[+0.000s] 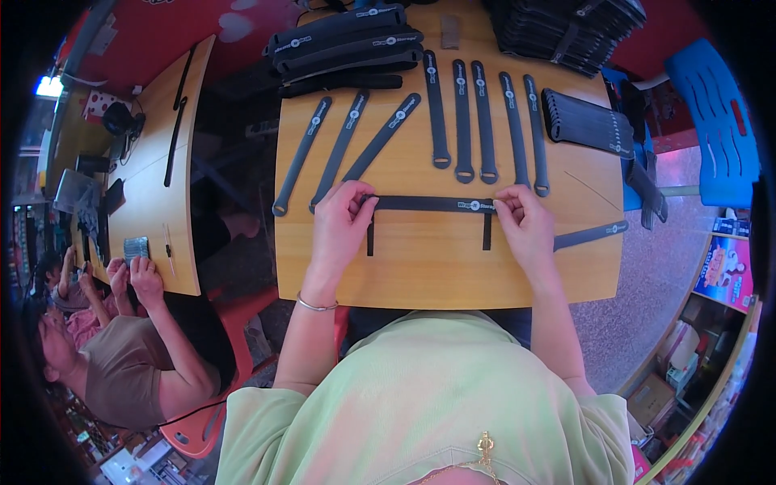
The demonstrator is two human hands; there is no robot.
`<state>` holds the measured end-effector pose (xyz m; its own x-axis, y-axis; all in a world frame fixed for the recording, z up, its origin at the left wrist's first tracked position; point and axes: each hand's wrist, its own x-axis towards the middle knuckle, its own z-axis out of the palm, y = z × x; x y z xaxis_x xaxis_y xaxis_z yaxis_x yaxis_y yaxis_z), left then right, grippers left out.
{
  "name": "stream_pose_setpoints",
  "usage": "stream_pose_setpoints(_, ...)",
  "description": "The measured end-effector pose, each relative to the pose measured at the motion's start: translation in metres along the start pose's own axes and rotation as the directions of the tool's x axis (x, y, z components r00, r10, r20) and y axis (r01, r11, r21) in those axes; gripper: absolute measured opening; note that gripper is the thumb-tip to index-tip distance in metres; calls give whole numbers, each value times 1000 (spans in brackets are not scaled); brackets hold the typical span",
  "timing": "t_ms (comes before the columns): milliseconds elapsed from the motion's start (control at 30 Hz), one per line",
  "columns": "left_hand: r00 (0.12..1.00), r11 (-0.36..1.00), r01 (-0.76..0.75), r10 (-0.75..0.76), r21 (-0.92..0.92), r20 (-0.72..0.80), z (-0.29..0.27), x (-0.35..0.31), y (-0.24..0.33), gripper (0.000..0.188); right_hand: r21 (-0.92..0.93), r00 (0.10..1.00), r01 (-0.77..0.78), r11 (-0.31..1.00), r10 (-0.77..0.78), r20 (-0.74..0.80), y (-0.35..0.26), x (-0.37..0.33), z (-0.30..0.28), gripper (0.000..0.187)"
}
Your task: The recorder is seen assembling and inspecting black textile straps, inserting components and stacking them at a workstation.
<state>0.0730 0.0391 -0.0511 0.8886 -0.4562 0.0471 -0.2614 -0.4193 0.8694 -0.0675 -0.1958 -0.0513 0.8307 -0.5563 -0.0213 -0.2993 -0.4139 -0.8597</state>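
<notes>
Sitting at 8 o'clock on a dial centred on the long, flat black strap with white print [428, 204], 12 being the far side, a co-worker in a brown short-sleeved top [129, 364] raises both hands at the edge of a second pale wooden counter [153, 210]. That counter, at 9 o'clock, carries two narrow black straps [175, 141] lying nearly end to end. Next comes the main light-wood counter with rounded corners [428, 283]. At its 11 o'clock lie stacked black strap bundles [343, 48]; below them, from 10 to 11, three dark grey round-ended straps [339, 149] slant apart.

The person's left hand [343, 218], a silver-coloured bangle [316, 305] on its wrist, has its grip closed, thumb against fingers, on the 9 o'clock end of the long strap. The strap runs straight and level between the hands, near the person's side of the counter. Two short, narrow black strips [371, 234] point toward 6 o'clock, one beneath each end; whether they are joined to it I cannot tell.

From 12 to 1, three dark grey slotted straps [462, 121] lie lengthwise, with two similar grey straps [514, 129] between 1 and 2. The right hand [524, 222] has its grip pinched on the strap's 3 o'clock end. A tall black stack [574, 32] sits at 1, a smaller flat black bundle [586, 121] at 2. Just past 3, a single dark grey strap [592, 234] lies beside the right wrist. Between 2 and 3, off the counter, stands a blue plastic chair [711, 121].
</notes>
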Motion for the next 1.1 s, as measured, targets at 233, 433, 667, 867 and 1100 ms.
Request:
stream_pose_setpoints(233, 1000, 1000, 2, -2, 26, -9, 0, 1, 2, 12, 0, 1000, -8, 1000, 8, -5, 0, 0, 0, 10)
stream_pose_setpoints(433, 1000, 1000, 5, -4, 10, -26, 1, 0, -2, 12, -24, 1000, -18, 1000, 18, -7, 0, -1, 1, 11)
stream_pose_setpoints(667, 1000, 1000, 13, -13, 4, -29, 1, -1, -3, 14, -34, 1000, 17, 999, -18, -25, -1, -2, 2, 10)
stream_pose_setpoints(867, 997, 995, 74, -75, -67, -6, -1, 0, -1, 14, -43, 999, 25, 999, -26, -36, 1, -3, 4, 10)
stream_pose_setpoints(1100, 999, 999, 52, -52, -15, 3, -3, 0, -1, 12, -90, 998, 30, 995, -34, -44, 0, -2, 5, 12)
